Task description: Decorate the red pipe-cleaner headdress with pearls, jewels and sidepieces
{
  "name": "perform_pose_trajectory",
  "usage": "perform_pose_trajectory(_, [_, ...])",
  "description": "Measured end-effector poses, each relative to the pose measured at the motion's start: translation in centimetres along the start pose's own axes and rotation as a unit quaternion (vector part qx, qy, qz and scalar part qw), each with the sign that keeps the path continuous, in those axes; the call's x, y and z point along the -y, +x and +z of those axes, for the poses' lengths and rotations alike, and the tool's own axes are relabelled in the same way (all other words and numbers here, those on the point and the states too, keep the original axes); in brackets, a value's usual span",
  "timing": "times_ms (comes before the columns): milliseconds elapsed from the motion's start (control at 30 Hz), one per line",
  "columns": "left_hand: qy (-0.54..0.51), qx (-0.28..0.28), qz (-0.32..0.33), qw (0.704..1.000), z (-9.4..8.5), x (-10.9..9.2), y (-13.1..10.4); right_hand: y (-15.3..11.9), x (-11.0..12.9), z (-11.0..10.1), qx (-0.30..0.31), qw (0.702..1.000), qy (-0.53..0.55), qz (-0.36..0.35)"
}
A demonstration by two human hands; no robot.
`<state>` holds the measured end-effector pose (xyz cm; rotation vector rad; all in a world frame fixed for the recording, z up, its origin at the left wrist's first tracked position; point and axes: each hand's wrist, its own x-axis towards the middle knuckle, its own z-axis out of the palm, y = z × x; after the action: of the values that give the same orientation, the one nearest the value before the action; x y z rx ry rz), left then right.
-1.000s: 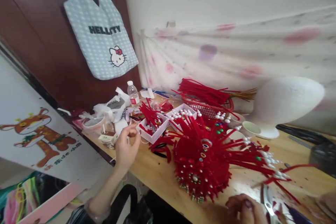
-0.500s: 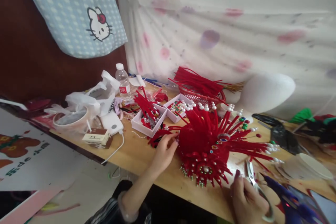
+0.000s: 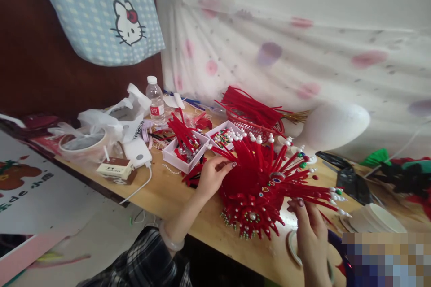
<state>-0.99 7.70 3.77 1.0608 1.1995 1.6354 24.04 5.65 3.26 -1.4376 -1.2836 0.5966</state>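
A red headdress [image 3: 251,175] of fuzzy pipe-cleaner stems stands on the table, with white pearl tips, jewelled stones and a beaded flower at its front. My left hand [image 3: 212,175] reaches its upper left side, thumb and fingers pinched together at a red stem. Beside the stems fanning out on the right, my right hand [image 3: 311,228] is raised with thumb and forefinger close together; what they hold, if anything, is too small to make out. A curved metal loop [image 3: 292,247], seemingly a scissors handle, shows left of that wrist, the rest hidden.
Pale boxes of beads and stems [image 3: 183,159] stand behind my left hand. Further back are a red basket [image 3: 274,126] of red stems and a white foam head [image 3: 336,125]. A water bottle [image 3: 155,101], a white charger [image 3: 137,152] and a bowl [image 3: 82,143] crowd the left.
My right hand has risen from beside the scissors toward the right-hand stems. My left hand has shifted up along the headdress's left side. The view has moved slightly.
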Motion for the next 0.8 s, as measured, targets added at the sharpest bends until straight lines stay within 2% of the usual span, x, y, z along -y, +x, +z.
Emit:
perform_pose_trajectory(100, [0.003,0.046,-0.003,0.999,-0.3,0.5,1.1,0.7,0.2,0.2,0.005,1.0,0.011,0.003])
perform_pose_trajectory(200, [-0.002,0.098,-0.01,0.995,-0.4,1.1,2.0,1.3,-0.1,0.5,0.005,0.997,0.069,0.03])
perform_pose_trajectory(300, [0.004,0.126,0.002,0.992,-0.5,1.0,2.7,1.8,-0.2,0.7,-0.002,0.993,0.111,0.045])
perform_pose_trajectory(500, [0.054,0.185,0.067,0.979,-1.0,-0.7,4.0,2.7,0.8,0.4,-0.029,0.999,0.02,0.025])
perform_pose_trajectory(700, [0.111,0.197,0.095,0.969,-0.6,-1.4,3.8,2.7,0.9,0.7,-0.032,0.999,-0.004,0.024])
perform_pose_trajectory(800, [0.138,0.2,0.097,0.965,-1.0,-1.9,3.7,2.5,0.9,0.9,-0.037,0.999,-0.003,0.021])
